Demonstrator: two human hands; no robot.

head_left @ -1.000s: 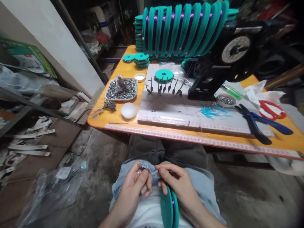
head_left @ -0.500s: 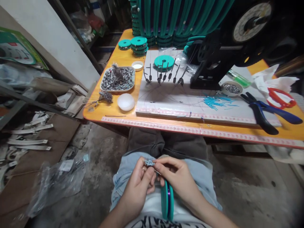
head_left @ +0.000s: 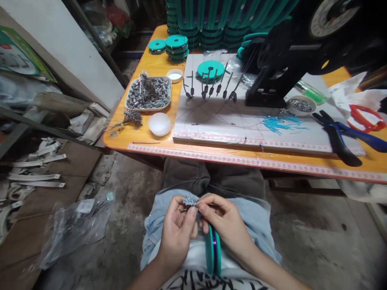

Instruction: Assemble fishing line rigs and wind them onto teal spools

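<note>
Above my lap, my left hand [head_left: 178, 227] is closed around a small cluster of grey-blue beads [head_left: 189, 201], which shows above the thumb and fingertips. My right hand [head_left: 222, 219] pinches at the right side of that cluster, thumb and forefinger together. What those right fingertips hold is too small to make out; a thin line may run there. Below the hands, a green spool [head_left: 213, 249] wound with dark purple line stands on edge against my shirt, partly behind the right fingers.
On the table [head_left: 116, 135] are a tray of grey weights [head_left: 148, 94], a white cup [head_left: 159, 124], green spools [head_left: 177, 46], pliers [head_left: 341, 141] and red-handled scissors [head_left: 366, 117]. A black machine [head_left: 269, 76] stands on a white board [head_left: 208, 125]. A plastic bag [head_left: 75, 225] lies at lower left.
The view has tilted slightly, so the table things sit higher and the right-hand ones further right. Both hands keep hold at the bead cluster, with only slight finger movement.
</note>
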